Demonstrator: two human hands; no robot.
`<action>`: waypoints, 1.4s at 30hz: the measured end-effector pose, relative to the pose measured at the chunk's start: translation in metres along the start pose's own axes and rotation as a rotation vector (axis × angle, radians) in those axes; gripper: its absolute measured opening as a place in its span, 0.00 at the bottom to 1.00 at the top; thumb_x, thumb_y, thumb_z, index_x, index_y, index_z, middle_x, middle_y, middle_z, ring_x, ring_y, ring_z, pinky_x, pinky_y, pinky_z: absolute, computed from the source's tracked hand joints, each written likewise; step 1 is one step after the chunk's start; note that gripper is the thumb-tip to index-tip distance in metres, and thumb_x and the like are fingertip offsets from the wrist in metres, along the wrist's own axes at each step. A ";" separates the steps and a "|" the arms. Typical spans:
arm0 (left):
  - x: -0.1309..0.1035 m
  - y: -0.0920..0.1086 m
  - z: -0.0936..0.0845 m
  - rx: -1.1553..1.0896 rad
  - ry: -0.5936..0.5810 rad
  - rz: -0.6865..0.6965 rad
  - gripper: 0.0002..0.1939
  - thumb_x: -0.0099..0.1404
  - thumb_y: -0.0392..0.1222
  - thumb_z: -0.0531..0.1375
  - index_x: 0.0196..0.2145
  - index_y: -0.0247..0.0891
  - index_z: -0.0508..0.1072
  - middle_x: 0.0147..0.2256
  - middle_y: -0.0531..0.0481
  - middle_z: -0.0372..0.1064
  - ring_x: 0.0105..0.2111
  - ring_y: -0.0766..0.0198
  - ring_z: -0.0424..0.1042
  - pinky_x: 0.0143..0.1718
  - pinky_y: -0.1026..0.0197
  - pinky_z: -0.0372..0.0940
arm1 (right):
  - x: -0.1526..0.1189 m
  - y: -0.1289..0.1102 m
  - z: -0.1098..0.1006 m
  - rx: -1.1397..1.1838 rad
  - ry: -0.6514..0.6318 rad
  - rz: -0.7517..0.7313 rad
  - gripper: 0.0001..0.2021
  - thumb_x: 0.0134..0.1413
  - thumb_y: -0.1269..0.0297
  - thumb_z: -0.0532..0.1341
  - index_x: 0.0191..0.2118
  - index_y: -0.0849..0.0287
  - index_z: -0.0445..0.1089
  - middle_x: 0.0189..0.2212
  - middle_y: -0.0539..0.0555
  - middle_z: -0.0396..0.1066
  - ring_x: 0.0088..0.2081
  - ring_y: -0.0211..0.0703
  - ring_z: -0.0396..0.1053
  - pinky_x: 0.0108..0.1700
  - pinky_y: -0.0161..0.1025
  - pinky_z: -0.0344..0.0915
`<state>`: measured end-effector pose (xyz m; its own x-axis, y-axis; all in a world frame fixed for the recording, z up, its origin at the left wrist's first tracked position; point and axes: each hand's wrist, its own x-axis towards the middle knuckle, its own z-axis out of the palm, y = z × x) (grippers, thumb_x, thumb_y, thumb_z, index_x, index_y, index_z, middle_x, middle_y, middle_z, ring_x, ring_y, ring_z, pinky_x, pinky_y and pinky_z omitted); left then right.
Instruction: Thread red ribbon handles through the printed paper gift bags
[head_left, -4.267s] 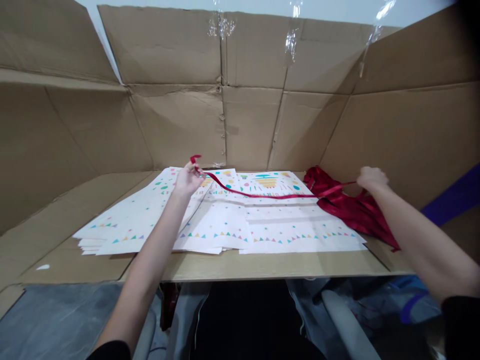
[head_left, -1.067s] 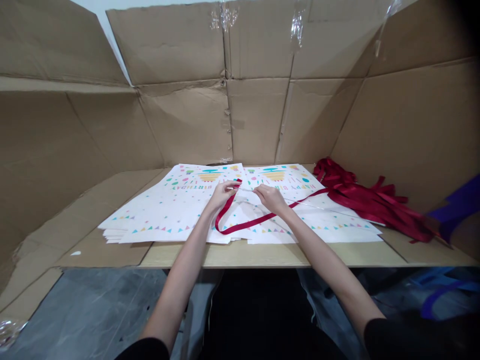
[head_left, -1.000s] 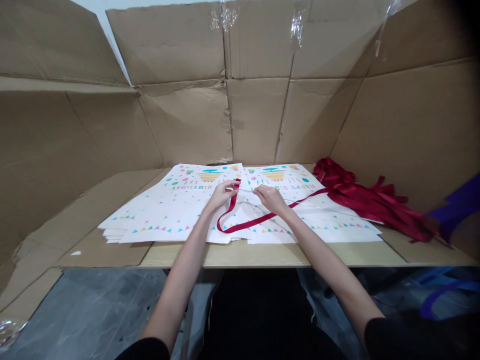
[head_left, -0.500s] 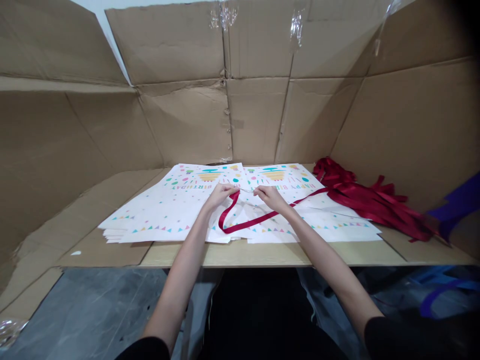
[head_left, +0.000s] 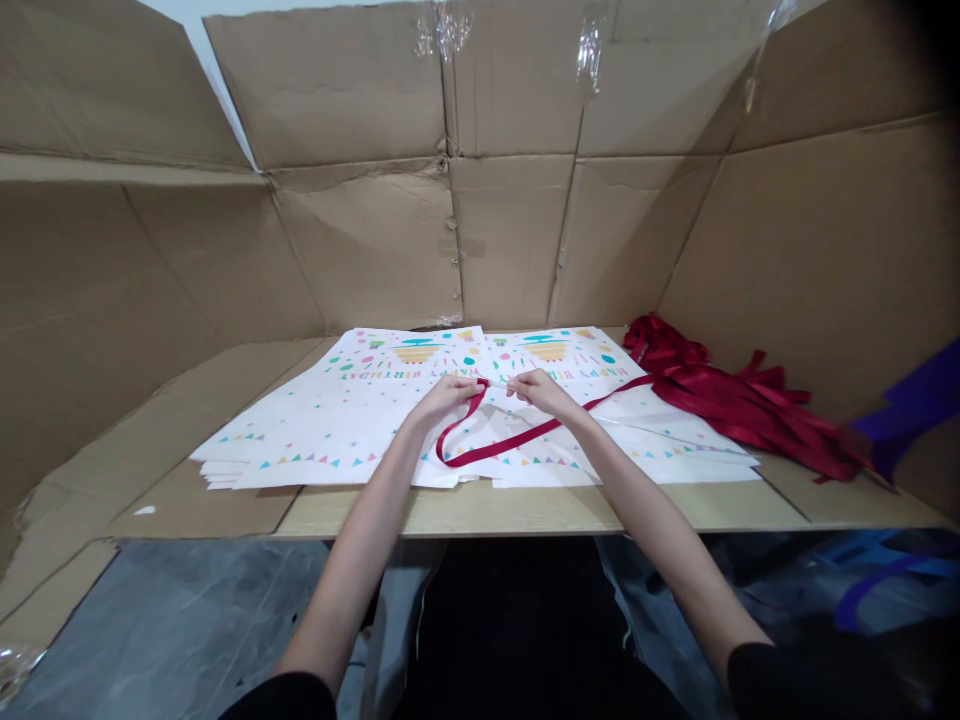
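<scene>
My left hand [head_left: 448, 396] is closed in a pinch on one end of a dark red satin ribbon [head_left: 510, 444]. The ribbon droops from those fingertips in a loop, then runs right beneath my right forearm to a heap of the same ribbon [head_left: 739, 398]. Close by on the right, my right hand [head_left: 541, 390] is closed too, its fingertips pinching a thin pale strand [head_left: 496, 382] that spans the small gap between both hands. What the strand is made of I cannot tell. Both hands are just above white printed sheets [head_left: 300, 430] with birthday lettering and coloured shapes.
The sheets lie in two overlapping stacks on a table [head_left: 510, 510]. Tall cardboard walls [head_left: 510, 230] enclose the back and both sides. Purple ribbon [head_left: 911, 415] hangs at the right edge. A small white scrap [head_left: 145, 511] lies on cardboard at the left.
My left hand has shifted slightly right with the ribbon end, nearer to my right hand. The ribbon's loop has narrowed a little. My right hand has hardly moved.
</scene>
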<state>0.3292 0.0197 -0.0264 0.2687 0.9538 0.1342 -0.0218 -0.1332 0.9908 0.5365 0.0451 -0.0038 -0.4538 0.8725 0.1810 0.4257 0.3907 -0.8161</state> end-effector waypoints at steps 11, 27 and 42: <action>0.007 -0.011 0.016 -0.344 0.121 -0.025 0.11 0.46 0.40 0.70 0.24 0.31 0.74 0.28 0.47 0.71 0.31 0.65 0.70 0.42 0.60 0.64 | -0.003 -0.007 0.014 0.392 -0.061 0.245 0.11 0.48 0.61 0.59 0.21 0.61 0.62 0.12 0.42 0.50 0.14 0.27 0.41 0.17 0.31 0.36; 0.006 -0.004 0.031 -0.553 0.183 -0.037 0.07 0.50 0.32 0.68 0.29 0.32 0.75 0.31 0.49 0.72 0.36 0.66 0.71 0.49 0.60 0.64 | -0.002 0.001 0.013 0.068 0.192 -0.118 0.14 0.47 0.53 0.62 0.27 0.60 0.73 0.29 0.54 0.74 0.35 0.43 0.69 0.38 0.38 0.63; 0.004 -0.001 0.036 -0.298 0.135 0.008 0.09 0.54 0.41 0.66 0.31 0.33 0.76 0.33 0.46 0.73 0.39 0.60 0.72 0.50 0.54 0.62 | -0.002 -0.006 -0.005 -0.075 0.123 -0.167 0.09 0.49 0.61 0.62 0.28 0.60 0.76 0.27 0.53 0.75 0.30 0.41 0.69 0.34 0.36 0.62</action>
<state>0.3648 0.0140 -0.0276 0.1373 0.9829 0.1231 -0.3101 -0.0753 0.9477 0.5387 0.0427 0.0034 -0.4263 0.8212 0.3794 0.4120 0.5496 -0.7267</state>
